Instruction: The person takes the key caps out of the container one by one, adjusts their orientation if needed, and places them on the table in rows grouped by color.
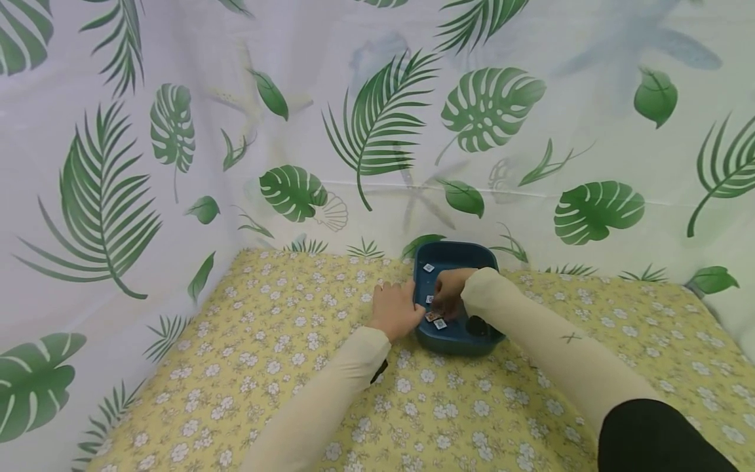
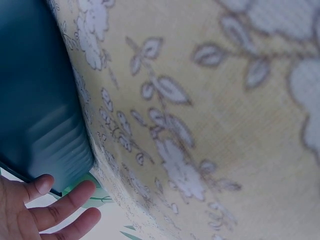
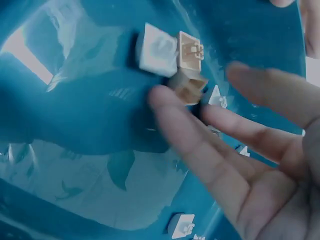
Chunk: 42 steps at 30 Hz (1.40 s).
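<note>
A blue plastic basin (image 1: 454,345) holds several small keycaps, some white and some tan. My right hand (image 1: 451,288) reaches down into it. In the right wrist view a tilted tan keycap (image 3: 189,86) lies right at a fingertip (image 3: 162,95), while the thumb and other fingers stand spread apart. Against it lie a second tan keycap (image 3: 190,51), hollow side up with its stem showing, and a white keycap (image 3: 159,50). My left hand (image 1: 394,308) is at the basin's left side, thumb by the rim and fingers loosely extended, as the left wrist view also shows.
Another white keycap (image 1: 428,267) lies near the basin's far end, and one more white keycap (image 3: 181,226) sits apart from the cluster. A yellow floral cloth (image 1: 283,354) covers the table. Behind it hangs a white leaf-print curtain (image 1: 236,196).
</note>
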Each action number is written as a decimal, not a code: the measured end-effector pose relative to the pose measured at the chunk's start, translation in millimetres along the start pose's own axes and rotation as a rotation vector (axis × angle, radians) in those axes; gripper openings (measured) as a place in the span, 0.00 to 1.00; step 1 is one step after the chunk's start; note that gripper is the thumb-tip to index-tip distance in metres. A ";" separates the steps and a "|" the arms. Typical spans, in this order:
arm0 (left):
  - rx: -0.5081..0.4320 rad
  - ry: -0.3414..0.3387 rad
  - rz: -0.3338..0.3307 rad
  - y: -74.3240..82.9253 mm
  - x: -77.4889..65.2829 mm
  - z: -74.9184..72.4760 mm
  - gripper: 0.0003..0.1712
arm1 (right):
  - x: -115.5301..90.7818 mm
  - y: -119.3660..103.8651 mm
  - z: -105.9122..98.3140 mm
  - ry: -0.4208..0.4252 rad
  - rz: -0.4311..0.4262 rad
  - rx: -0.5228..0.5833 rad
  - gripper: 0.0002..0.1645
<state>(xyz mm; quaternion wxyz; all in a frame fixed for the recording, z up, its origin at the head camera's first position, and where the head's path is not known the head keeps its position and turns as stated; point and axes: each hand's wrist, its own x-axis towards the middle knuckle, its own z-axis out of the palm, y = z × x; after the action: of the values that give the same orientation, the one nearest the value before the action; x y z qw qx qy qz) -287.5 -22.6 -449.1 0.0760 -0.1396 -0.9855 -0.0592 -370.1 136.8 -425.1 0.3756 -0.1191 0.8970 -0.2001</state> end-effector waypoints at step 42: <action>0.036 -0.012 -0.017 1.1 2.6 2.1 0.18 | -17.0 -8.7 -9.3 0.164 -0.138 -0.227 0.05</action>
<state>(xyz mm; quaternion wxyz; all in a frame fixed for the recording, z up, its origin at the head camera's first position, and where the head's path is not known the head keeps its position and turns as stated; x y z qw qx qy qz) -290.0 -20.6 -450.6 0.0722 -0.1300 -0.9880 -0.0412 -364.5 137.7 -404.7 0.2707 -0.2057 0.9311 -0.1320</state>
